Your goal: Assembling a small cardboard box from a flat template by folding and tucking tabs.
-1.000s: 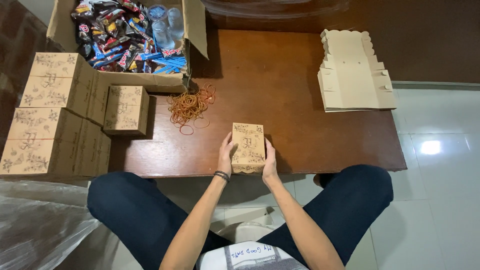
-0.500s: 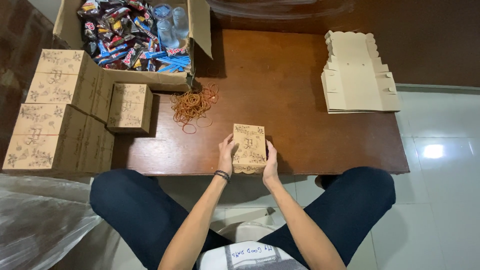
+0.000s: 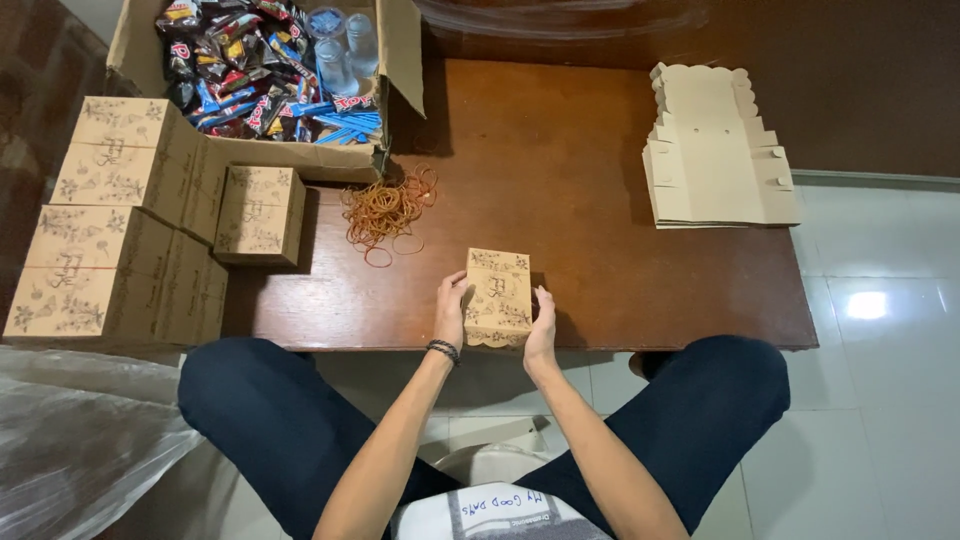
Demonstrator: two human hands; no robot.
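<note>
Head view: small printed kraft box [image 3: 498,297] stands on the near edge of the brown table [image 3: 600,250], directly in front of the seated person. Left hand [image 3: 449,310] presses its left wall, fingers together and flat against the card; right hand [image 3: 541,322] does the same on the right wall. Box is clasped between both palms, lid closed. Judged step: squaring up and closing a filled box. A next move would call for a steady two-sided hold so the flaps stay shut. Loose pile of rubber bands [image 3: 386,208] lies just beyond the box. Finished boxes [image 3: 120,220] are stacked at left, a carton of wrapped snacks [image 3: 260,60] behind them, flat unfolded blanks [image 3: 715,150] at far right.
</note>
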